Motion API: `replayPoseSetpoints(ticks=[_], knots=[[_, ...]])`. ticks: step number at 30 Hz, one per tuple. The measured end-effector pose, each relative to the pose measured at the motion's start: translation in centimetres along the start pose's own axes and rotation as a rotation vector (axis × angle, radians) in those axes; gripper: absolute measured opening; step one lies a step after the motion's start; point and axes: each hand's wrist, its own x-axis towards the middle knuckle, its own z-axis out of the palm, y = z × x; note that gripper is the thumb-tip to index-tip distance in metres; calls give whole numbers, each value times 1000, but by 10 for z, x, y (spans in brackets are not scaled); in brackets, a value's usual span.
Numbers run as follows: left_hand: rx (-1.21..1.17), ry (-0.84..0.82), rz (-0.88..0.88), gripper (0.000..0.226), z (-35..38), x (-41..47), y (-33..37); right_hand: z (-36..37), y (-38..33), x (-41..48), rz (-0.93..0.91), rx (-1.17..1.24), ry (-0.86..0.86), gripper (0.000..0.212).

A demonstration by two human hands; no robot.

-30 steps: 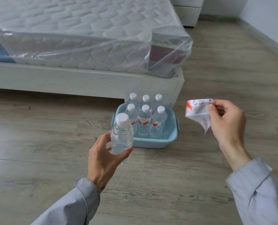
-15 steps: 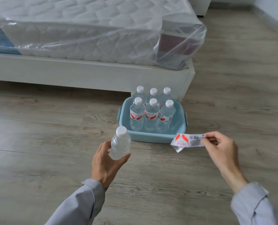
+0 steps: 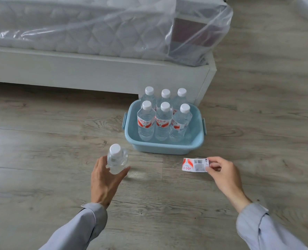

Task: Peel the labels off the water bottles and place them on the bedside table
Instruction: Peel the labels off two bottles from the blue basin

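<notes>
My left hand [image 3: 104,179] grips a clear water bottle [image 3: 117,160] with a white cap and no label, held low over the wooden floor. My right hand [image 3: 223,173] pinches the right end of a peeled red-and-white label [image 3: 193,165], which lies flat at or just above the floor in front of the basin. Several labelled bottles [image 3: 163,120] with white caps stand upright in a light blue plastic basin [image 3: 164,147] on the floor. No bedside table is in view.
A white bed frame [image 3: 95,73] with a plastic-wrapped mattress [image 3: 99,31] runs across the back, its corner just behind the basin. Wood-look flooring [image 3: 41,150] spreads to the left, front and right.
Both hands have dropped toward the floor. The label went from raised at the right down to floor level by the basin. The bottle in my left hand came lower too. The view tilted down.
</notes>
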Motion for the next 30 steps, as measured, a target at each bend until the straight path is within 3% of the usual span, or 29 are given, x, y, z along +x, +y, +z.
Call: replayPoseSetpoints(ticks=[4,6,8,12,17,24,30], knots=[[-21,29,-23,57,-3,1,-4,5,10,-2,31,-3,-49,33],[-42,36,-26,56,-2,1,-2,6,14,-2,53,-16,-53,27],[-55,34,-27,56,-4,-1,0,5,16,-2,62,-37,-54,37],[-71,29,-7,60,-11,-6,1,2,8,-3,45,-28,16,38],[-43,-16,7,67,-18,-7,-1,1,-32,12,-75,45,108,28],[-87,-64,-41,75,-26,-13,-4,8,-115,68,-303,129,122,36],[-66,33,-169,66,-23,-31,-14,27,-141,106,-335,60,163,38]])
